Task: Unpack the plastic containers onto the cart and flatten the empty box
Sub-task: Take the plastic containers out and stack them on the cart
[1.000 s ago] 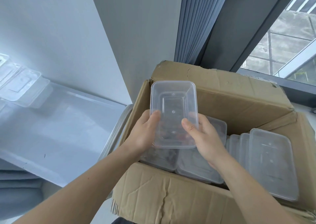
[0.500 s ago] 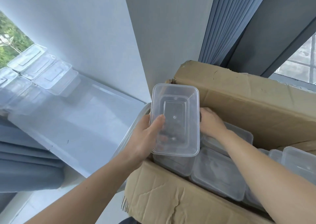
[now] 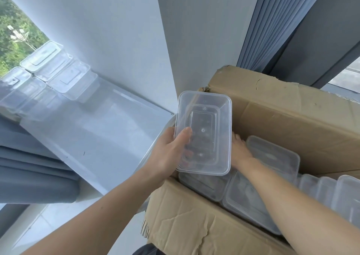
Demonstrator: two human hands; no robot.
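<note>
Several clear containers (image 3: 56, 73) sit on the glossy white cart top (image 3: 97, 141), blue curtain (image 3: 270, 26) behind the cardboard box (image 3: 292, 124). Left hand (image 3: 169, 155) grips one open container (image 3: 206, 116); right hand (image 3: 240, 151) is in the box, can't tell its grip.

The container (image 3: 203, 137) in the left grip (image 3: 167, 157) is clear and colourless, as are the tubs (image 3: 50, 73) left of the grip on the pale grey-white cart (image 3: 101, 137), while the cardboard box (image 3: 292, 122) to its right is plain brown, the pleated curtain (image 3: 259, 26) blue-grey and the wall (image 3: 116, 40) white.
</note>
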